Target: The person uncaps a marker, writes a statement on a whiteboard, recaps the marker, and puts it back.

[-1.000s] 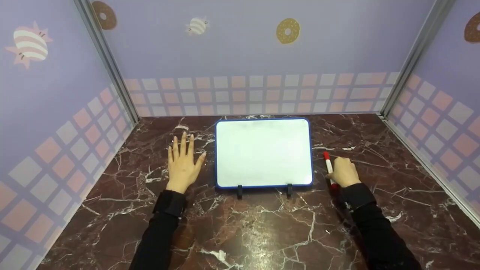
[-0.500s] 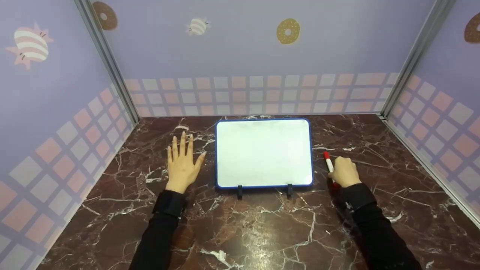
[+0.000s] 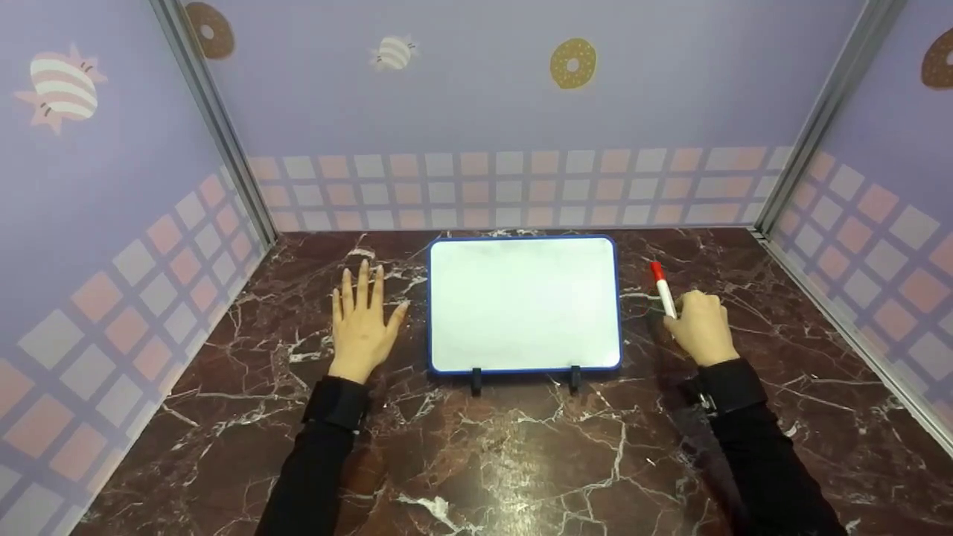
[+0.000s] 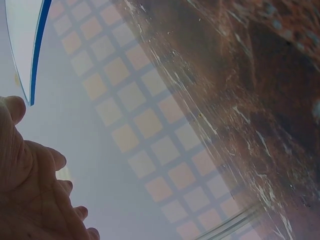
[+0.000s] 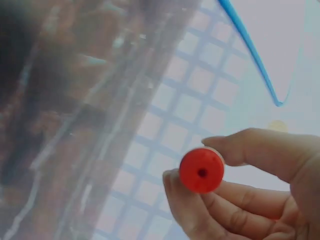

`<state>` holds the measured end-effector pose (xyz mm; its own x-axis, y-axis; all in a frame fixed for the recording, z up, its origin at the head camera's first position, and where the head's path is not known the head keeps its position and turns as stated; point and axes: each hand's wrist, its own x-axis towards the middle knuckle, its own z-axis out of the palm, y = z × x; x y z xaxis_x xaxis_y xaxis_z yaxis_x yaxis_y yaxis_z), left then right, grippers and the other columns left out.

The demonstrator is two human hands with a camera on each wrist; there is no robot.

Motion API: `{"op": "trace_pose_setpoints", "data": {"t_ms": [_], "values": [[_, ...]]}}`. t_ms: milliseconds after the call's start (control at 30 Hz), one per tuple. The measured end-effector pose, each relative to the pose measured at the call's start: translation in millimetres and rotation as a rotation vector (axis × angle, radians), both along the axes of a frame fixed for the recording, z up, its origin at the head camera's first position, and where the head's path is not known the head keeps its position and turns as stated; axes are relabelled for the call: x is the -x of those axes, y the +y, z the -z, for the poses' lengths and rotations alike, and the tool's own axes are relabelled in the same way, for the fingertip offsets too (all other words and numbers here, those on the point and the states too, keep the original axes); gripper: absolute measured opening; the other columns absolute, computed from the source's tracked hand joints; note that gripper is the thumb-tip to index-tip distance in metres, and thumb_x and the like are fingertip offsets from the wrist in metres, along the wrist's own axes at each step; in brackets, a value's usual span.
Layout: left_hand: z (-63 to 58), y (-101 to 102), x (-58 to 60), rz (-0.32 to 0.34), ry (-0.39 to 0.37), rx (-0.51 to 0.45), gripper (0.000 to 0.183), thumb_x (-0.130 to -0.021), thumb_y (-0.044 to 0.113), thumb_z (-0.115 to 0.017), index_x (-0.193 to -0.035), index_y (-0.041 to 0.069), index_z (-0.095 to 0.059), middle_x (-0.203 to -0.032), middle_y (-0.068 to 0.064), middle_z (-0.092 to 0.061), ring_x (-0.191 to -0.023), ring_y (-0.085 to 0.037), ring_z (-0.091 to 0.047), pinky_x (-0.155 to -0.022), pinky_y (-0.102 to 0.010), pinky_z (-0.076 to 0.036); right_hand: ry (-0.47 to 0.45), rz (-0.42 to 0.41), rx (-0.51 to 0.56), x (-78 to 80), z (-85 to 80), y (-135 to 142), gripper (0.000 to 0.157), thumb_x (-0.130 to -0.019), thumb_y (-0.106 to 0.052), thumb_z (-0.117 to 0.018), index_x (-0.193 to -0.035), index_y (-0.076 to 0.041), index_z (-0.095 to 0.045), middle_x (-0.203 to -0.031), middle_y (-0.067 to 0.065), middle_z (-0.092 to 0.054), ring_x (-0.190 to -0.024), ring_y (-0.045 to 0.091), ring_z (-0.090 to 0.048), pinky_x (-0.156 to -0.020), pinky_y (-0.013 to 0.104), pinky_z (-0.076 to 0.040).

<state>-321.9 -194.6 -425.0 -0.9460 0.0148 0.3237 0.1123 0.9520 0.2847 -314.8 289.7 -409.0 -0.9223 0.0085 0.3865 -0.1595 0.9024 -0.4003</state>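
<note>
A white marker with a red cap [image 3: 665, 292] is pinched between the thumb and fingers of my right hand [image 3: 701, 327], right of the whiteboard. Its capped end points away from me. The right wrist view looks straight at the marker's round red end [image 5: 201, 170], with thumb and fingertips around it. My left hand [image 3: 362, 333] is spread with straight fingers, palm down, to the left of the whiteboard. In the left wrist view its palm [image 4: 35, 195] shows with nothing held. Between the hands stands the blue-framed whiteboard [image 3: 523, 305], its face blank.
Two black feet, one of them the left foot [image 3: 476, 381], hold the whiteboard's lower edge. A dark red marbled table [image 3: 484, 461] lies under everything. Purple patterned panels, such as the back panel [image 3: 476, 112], close in the back and both sides.
My right hand has lifted the marker and moved it slightly away from me and to the right. The left hand and the whiteboard have stayed in place.
</note>
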Motion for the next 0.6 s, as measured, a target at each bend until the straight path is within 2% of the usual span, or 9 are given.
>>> {"op": "trace_pose_setpoints", "data": {"t_ms": [133,267,433,600], "values": [[-0.7,1,-1.0,0.011,0.021,-0.014,0.073,-0.104,0.048,-0.038,-0.16,0.012,-0.009,-0.168,-0.012,0.0,-0.154,-0.037,0.005,-0.126,-0.054,0.003,0.086,-0.013,0.004,-6.2,-9.3,-7,0.023,-0.083,0.001,-0.067,-0.1,0.018,-0.067,-0.091,0.035,-0.068,-0.074,0.048,-0.067,-0.063,0.058,-0.055],[-1.7,3,-1.3,0.032,0.068,-0.018,0.072,-0.104,0.048,-0.04,-0.16,0.012,-0.011,-0.168,-0.012,-0.001,-0.154,-0.036,0.004,-0.126,-0.053,0.004,0.174,-0.044,0.013,-12.2,-16.3,-18,0.023,-0.084,0.004,-0.066,-0.103,0.017,-0.066,-0.09,0.034,-0.069,-0.073,0.046,-0.067,-0.062,0.058,-0.055],[-3.6,11,-0.4,0.064,0.17,0.017,0.071,-0.104,0.046,-0.041,-0.16,0.012,-0.013,-0.168,-0.011,-0.003,-0.155,-0.034,-0.001,-0.126,-0.051,0.004,0.255,-0.096,0.01,-18.7,-20.6,-35,0.019,-0.084,0.007,-0.067,-0.103,0.013,-0.068,-0.082,0.028,-0.069,-0.068,0.04,-0.066,-0.059,0.056,-0.053],[-9.1,23,-2.3,0.127,0.291,0.076,0.069,-0.103,0.042,-0.043,-0.159,0.011,-0.018,-0.167,-0.011,-0.009,-0.154,-0.034,-0.006,-0.127,-0.051,-0.001,0.282,-0.141,-0.03,-24.1,-21.8,-51,0.018,-0.086,0.005,-0.068,-0.103,0.01,-0.07,-0.08,0.024,-0.07,-0.067,0.038,-0.065,-0.061,0.053,-0.053]]}}
